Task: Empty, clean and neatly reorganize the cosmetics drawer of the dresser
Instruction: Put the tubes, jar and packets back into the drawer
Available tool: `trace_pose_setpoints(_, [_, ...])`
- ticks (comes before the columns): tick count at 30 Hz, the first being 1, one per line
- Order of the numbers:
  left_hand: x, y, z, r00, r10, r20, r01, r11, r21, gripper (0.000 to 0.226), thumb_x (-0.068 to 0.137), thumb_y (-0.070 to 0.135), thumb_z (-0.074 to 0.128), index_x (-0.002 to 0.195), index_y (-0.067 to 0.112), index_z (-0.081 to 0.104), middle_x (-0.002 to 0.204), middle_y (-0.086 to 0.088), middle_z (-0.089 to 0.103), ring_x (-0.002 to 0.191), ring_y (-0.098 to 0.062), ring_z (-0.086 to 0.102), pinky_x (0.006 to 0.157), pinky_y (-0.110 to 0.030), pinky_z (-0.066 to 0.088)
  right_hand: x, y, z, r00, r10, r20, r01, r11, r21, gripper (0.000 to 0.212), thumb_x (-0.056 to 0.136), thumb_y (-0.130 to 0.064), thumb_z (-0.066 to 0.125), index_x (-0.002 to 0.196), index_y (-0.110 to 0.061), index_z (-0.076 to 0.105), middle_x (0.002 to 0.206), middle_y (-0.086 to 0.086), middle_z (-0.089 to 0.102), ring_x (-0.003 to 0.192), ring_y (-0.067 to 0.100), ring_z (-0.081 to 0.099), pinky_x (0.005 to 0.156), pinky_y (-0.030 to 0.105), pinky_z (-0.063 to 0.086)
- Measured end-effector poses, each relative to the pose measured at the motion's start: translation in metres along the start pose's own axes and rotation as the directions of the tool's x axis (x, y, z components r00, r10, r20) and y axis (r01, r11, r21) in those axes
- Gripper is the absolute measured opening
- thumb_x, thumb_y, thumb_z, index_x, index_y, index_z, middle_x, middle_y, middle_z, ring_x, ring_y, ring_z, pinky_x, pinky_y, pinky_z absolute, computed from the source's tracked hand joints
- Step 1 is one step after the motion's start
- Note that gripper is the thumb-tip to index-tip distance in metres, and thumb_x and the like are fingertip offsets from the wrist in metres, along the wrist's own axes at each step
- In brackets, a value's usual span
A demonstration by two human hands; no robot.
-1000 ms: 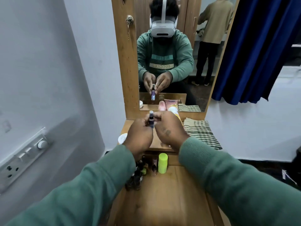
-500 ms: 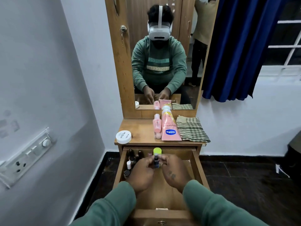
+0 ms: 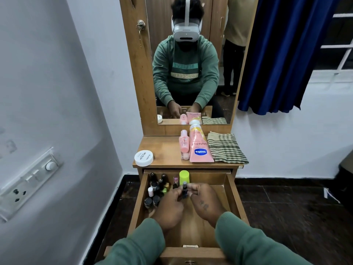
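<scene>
The wooden drawer (image 3: pixel 232 196) of the dresser stands pulled out below me. Inside it, my left hand (image 3: pixel 169 207) and my right hand (image 3: pixel 205 199) together pinch a small dark blue bottle (image 3: pixel 184 189), held upright just in front of a lime-green capped container (image 3: pixel 184 176). Several small nail polish bottles (image 3: pixel 156 190) stand grouped in the drawer's back left corner. On the dresser top (image 3: pixel 164 150) lie a pink Vaseline tube (image 3: pixel 199 148), a small pink bottle (image 3: pixel 184 145), a white round jar (image 3: pixel 143 158) and a folded checked cloth (image 3: pixel 225 148).
The mirror (image 3: pixel 191 60) above the dresser reflects me and another person standing behind. A grey wall with a switchboard (image 3: pixel 28 186) runs along the left. A blue curtain (image 3: pixel 282 54) hangs at the right, over dark floor tiles.
Both hands have come down with the small bottle from in front of the dresser top into the open drawer. The view has tilted down and pulled back.
</scene>
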State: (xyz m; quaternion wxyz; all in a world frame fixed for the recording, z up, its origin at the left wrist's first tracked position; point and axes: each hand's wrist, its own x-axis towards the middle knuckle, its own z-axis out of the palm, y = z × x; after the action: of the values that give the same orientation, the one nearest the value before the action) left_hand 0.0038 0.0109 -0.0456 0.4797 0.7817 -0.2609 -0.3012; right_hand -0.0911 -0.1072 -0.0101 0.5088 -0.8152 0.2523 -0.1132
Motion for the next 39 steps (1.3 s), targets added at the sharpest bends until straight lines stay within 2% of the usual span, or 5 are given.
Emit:
trace_pose_setpoints(7, [-0.018, 0.027, 0.001, 0.998, 0.024, -0.067, -0.014, 0.99, 0.14, 0.072, 0.088, -0.008, 0.045, 0.156, 0.016, 0.043, 0.155, 0.0, 0.05, 0.146, -0.015, 0.043, 0.123, -0.037, 0.035, -0.001, 0.001, -0.003, 0.998, 0.024, -0.056, -0.025, 0.999, -0.02, 0.037, 0.1, 0.003, 0.054, 0.111, -0.024, 0.077, 0.095, -0.017, 0.074, 0.095, -0.001, 0.069, 0.079, 0.008, 0.051])
trace_pose_setpoints(14, [-0.049, 0.045, -0.005, 0.966, 0.183, -0.185, -0.14, 0.965, 0.222, 0.058, 0.097, -0.006, 0.051, 0.15, 0.018, 0.051, 0.147, 0.006, 0.056, 0.129, 0.006, 0.04, 0.096, 0.006, 0.025, -0.017, -0.02, -0.013, 0.987, -0.007, -0.159, 0.001, 0.999, -0.039, 0.028, 0.102, -0.01, 0.06, 0.11, -0.034, 0.073, 0.089, -0.023, 0.068, 0.087, -0.009, 0.063, 0.068, 0.006, 0.045])
trace_pose_setpoints(25, [-0.044, 0.069, -0.095, 0.695, 0.236, -0.679, -0.18, 0.972, 0.153, 0.04, 0.086, 0.001, 0.069, 0.122, 0.019, 0.073, 0.108, 0.002, 0.073, 0.092, -0.011, 0.069, 0.088, -0.026, 0.057, 0.017, -0.111, 0.025, 0.979, -0.196, -0.054, 0.198, 0.979, 0.048, 0.044, 0.094, -0.006, 0.068, 0.136, -0.016, 0.066, 0.129, -0.003, 0.072, 0.11, 0.002, 0.067, 0.09, 0.01, 0.051])
trace_pose_setpoints(33, [-0.006, 0.043, -0.149, 0.811, 0.13, -0.57, -0.024, 0.982, 0.189, 0.081, 0.077, 0.013, 0.089, 0.149, 0.01, 0.051, 0.121, -0.006, 0.063, 0.101, -0.018, 0.062, 0.095, -0.038, 0.055, 0.083, -0.125, 0.048, 0.98, -0.2, 0.006, 0.197, 0.962, -0.187, 0.055, 0.088, -0.009, 0.077, 0.141, -0.011, 0.061, 0.137, 0.006, 0.067, 0.123, 0.021, 0.065, 0.109, 0.039, 0.051])
trace_pose_setpoints(39, [0.01, 0.034, -0.156, 0.866, 0.1, -0.491, -0.07, 0.994, 0.081, 0.048, 0.073, 0.015, 0.089, 0.119, 0.019, 0.076, 0.092, 0.003, 0.077, 0.09, -0.024, 0.073, 0.084, -0.051, 0.062, 0.101, -0.117, 0.06, 0.99, -0.137, 0.011, 0.137, 0.976, -0.171, 0.041, 0.086, -0.008, 0.08, 0.126, -0.012, 0.071, 0.12, 0.003, 0.075, 0.109, 0.019, 0.07, 0.099, 0.041, 0.058])
